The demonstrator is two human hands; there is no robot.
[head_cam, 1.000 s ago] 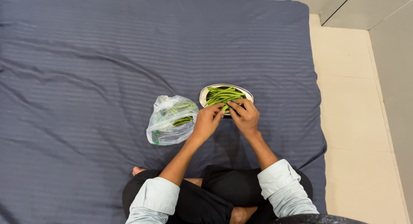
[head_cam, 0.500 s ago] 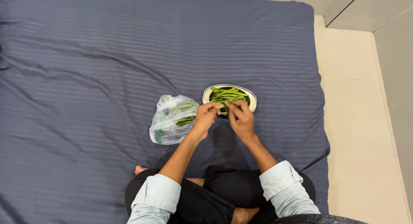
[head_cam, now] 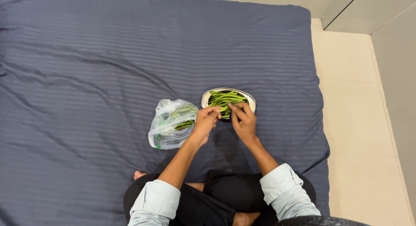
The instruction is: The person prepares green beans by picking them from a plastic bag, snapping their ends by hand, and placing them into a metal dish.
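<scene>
I record one green bean [head_cam: 224, 108] pinched between both hands just above the near rim of the steel bowl [head_cam: 250, 102]; the bowl sits on the bed and holds a heap of green beans [head_cam: 226, 98]. The left hand [head_cam: 205, 121] has its fingers [head_cam: 215, 110] curled and clenched on the bean's left end, knuckles up, wrist bent slightly inward; the right hand [head_cam: 244, 120] grasps the other end with thumb and forefinger, remaining fingers folded. Both forearms run forward from the lap and converge at the bowl, sleeves pushed back to the elbows. Just left of the left hand lies a clear plastic bag [head_cam: 172, 122] with more beans inside; it rests on the blue striped bedsheet [head_cam: 108, 65]. Pale floor tiles [head_cam: 359, 104] border the bed on the right.
</scene>
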